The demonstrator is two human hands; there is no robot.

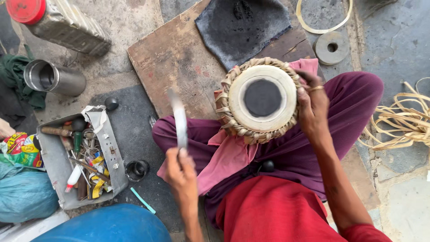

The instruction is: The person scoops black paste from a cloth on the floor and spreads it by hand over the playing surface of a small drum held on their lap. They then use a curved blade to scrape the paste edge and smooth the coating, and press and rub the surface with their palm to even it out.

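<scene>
A small drum (pixel 262 99) with a cream skin, a black centre patch and a braided leather rim rests on a pink cloth (pixel 224 157) across my lap. My right hand (pixel 312 105) grips the drum's right rim, a ring on one finger. My left hand (pixel 180 169) is raised to the left of the drum and holds a slim metal hammer (pixel 179 118), blurred by motion, its head up and apart from the drum.
A wooden board (pixel 177 58) with a dark cloth (pixel 242 24) lies ahead. At left are a grey tool tray (pixel 56 166), a steel cup (pixel 51 77) and a metal can with a red cap (pixel 58 22). A metal ring (pixel 332 47) and cane strips (pixel 401 121) lie right.
</scene>
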